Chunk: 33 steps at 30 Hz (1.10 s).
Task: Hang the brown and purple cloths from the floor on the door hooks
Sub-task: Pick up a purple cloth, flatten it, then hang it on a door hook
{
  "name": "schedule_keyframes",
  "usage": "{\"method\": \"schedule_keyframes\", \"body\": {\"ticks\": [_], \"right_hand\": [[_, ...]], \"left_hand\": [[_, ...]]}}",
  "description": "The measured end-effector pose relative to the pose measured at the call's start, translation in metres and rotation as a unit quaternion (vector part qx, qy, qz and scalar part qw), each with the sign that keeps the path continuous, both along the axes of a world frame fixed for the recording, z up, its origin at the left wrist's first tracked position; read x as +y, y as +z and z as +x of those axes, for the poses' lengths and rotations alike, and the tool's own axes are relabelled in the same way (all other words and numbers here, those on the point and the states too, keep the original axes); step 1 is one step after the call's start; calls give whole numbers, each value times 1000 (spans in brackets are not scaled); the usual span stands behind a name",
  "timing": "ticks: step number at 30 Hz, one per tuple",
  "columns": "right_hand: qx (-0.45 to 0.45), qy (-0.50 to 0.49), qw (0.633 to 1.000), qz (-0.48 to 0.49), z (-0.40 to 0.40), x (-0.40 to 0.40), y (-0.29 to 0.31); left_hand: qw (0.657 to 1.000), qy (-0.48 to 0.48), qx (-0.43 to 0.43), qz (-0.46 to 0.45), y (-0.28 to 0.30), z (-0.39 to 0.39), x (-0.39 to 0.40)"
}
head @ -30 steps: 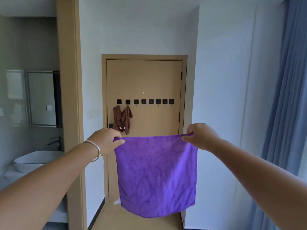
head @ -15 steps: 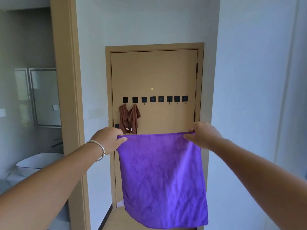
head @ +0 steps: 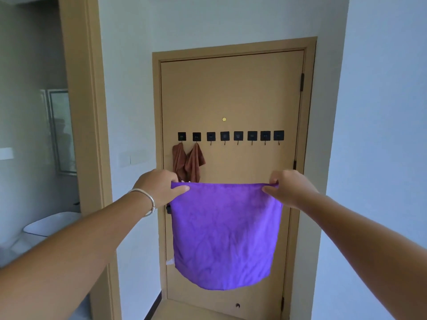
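Observation:
A purple cloth point(head: 224, 236) hangs spread out in front of me, held by its two top corners. My left hand point(head: 159, 187) pinches the left corner and my right hand point(head: 288, 189) pinches the right one. Behind it stands a tan door point(head: 231, 93) with a row of several black square hooks point(head: 231, 136) at mid height. A brown cloth point(head: 188, 162) hangs from the two leftmost hooks, its lower end hidden by the purple cloth. The other hooks are bare.
White walls point(head: 374, 158) flank the door, the right one close by. On the left a tan door frame point(head: 85, 112) opens onto a bathroom with a mirror point(head: 62, 130) and a white basin point(head: 49, 224). A door stop point(head: 237, 305) sits low on the door.
The door has grown larger and nearer in view. Both hands keep their hold on the purple cloth, which stays spread at about the same height below the hooks.

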State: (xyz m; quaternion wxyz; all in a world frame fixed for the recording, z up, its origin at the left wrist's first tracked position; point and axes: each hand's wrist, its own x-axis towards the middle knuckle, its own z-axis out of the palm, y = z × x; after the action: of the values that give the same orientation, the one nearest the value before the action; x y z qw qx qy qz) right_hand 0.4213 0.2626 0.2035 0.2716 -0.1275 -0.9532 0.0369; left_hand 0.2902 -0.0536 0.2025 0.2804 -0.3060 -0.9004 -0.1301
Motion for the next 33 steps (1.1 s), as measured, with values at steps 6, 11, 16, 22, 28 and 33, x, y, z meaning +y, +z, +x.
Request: {"method": "schedule_keyframes", "body": {"ticks": [6, 11, 16, 22, 28, 33], "right_hand": [[-8, 9, 1000, -13, -71, 31, -12], [2, 17, 1000, 10, -140, 55, -21], [13, 25, 1000, 2, -221, 75, -11], [40, 28, 995, -82, -313, 88, 1], [55, 33, 982, -176, -392, 103, 2], [57, 28, 983, -170, -462, 110, 4]], "left_hand": [[1000, 12, 2, 6, -13, -73, 37], [1000, -7, 4, 22, -21, -149, 67], [999, -29, 1, 37, -16, -236, 90], [997, 13, 78, 19, -4, -326, 111], [996, 61, 65, -9, 4, -388, 137], [992, 107, 57, -18, 4, -443, 157]]}}
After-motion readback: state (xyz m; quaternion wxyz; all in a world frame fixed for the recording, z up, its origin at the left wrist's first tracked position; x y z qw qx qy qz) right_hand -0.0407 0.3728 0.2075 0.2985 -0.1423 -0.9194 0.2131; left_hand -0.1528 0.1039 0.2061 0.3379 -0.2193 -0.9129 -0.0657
